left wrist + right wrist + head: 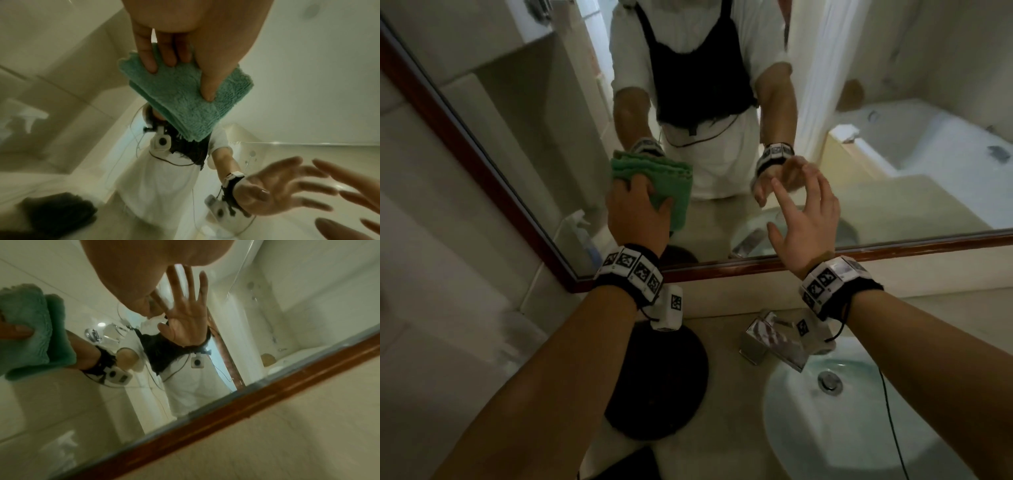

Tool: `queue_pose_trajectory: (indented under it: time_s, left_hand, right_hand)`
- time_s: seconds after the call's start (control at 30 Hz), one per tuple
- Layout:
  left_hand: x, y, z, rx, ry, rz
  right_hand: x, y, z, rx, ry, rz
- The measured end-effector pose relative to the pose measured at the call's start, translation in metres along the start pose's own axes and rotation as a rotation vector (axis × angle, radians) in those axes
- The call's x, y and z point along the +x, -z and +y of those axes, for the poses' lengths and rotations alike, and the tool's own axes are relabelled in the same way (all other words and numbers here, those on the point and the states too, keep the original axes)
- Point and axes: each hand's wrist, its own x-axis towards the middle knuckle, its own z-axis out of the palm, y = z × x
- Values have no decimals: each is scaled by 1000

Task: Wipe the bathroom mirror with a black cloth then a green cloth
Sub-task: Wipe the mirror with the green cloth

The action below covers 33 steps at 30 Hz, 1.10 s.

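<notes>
Currently, head view: left hand (637, 210) presses a folded green cloth (654, 174) flat against the mirror (524, 144), low and left of centre on the glass. The cloth's long axis runs up and left to down and right; unwiped glass lies up and to both sides of it. Right hand (806, 219) is empty, fingers spread, raised just before the glass to the right of the cloth, clearly the farther of the two from it. Black cloth (657, 383) lies on the counter (726, 339) below the left wrist, beside the sink (835, 435) and tap (774, 341).

Left wrist view: fingers (148, 55) and thumb lie straight on the cloth's back, pressing, not curled round it. The stacked folds show along its edge, unseen from the head.

Right wrist view: the open palm shows reflected; whether the fingertips touch the glass cannot be told. The brown frame (226, 417) runs close below.

Judgement: black-cloth pass done, green pass in hand.
</notes>
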Motion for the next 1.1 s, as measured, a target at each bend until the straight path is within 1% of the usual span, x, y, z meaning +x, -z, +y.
queue_pose_trajectory:
  time_s: [0.13, 0.3, 0.37, 0.5, 0.6, 0.7, 0.77, 0.87, 1.0, 1.1]
  left_hand:
    - [20, 25, 0, -38, 20, 35]
    - [57, 70, 1, -95, 125, 94]
    - [71, 89, 1, -120, 147, 132]
    - [96, 122, 0, -90, 193, 212]
    - [112, 139, 3, -77, 175, 243]
    - [120, 146, 20, -90, 184, 300]
    - [122, 147, 34, -72, 189, 312]
    - [129, 145, 54, -59, 122, 364]
    - [131, 137, 100, -88, 99, 275]
    - [129, 125, 139, -104, 40, 277]
  right_hand:
    - [23, 22, -5, 49, -4, 99]
    - [74, 62, -22, 79, 20, 196]
    - [95, 78, -30, 90, 35, 223]
    - [123, 97, -39, 42, 73, 194]
    - [126, 102, -37, 35, 68, 158]
    - [127, 109, -32, 20, 84, 142]
    - [132, 116, -30, 41, 95, 162]
    - [140, 129, -27, 89, 108, 173]
    - [151, 144, -16, 152, 154, 140]
    - [161, 158, -5, 202, 233, 122]
